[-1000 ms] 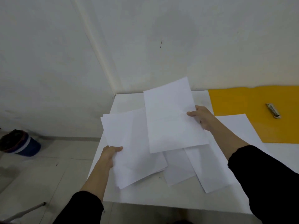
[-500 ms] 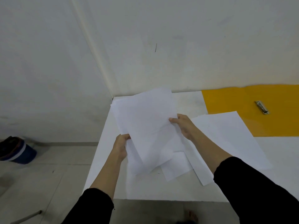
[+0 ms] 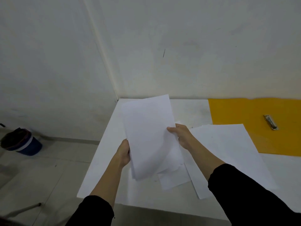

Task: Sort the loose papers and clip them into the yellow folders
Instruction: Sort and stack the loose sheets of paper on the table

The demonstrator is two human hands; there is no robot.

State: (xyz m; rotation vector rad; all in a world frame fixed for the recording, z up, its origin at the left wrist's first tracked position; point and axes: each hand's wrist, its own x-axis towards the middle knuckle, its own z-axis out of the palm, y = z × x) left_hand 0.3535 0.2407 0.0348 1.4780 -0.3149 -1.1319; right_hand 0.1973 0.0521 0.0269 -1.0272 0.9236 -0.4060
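Note:
A stack of white papers (image 3: 149, 136) is held upright and slightly tilted above the white table (image 3: 104, 173). My left hand (image 3: 123, 152) grips its left edge and my right hand (image 3: 180, 136) pinches its right edge. More loose sheets (image 3: 224, 147) lie flat on the table under my right forearm, with a smaller sheet (image 3: 174, 180) below the stack. An open yellow folder (image 3: 241, 111) lies at the far right, its metal clip (image 3: 270, 122) on top.
The table stands in a corner between two white walls. A dark blue bin (image 3: 22, 141) with a black liner sits on the tiled floor at the left. A thin metal leg (image 3: 24, 208) shows low on the left.
Both hands have come together, merging the two separate sheets into one stack held between them. The view has shifted a little to the left.

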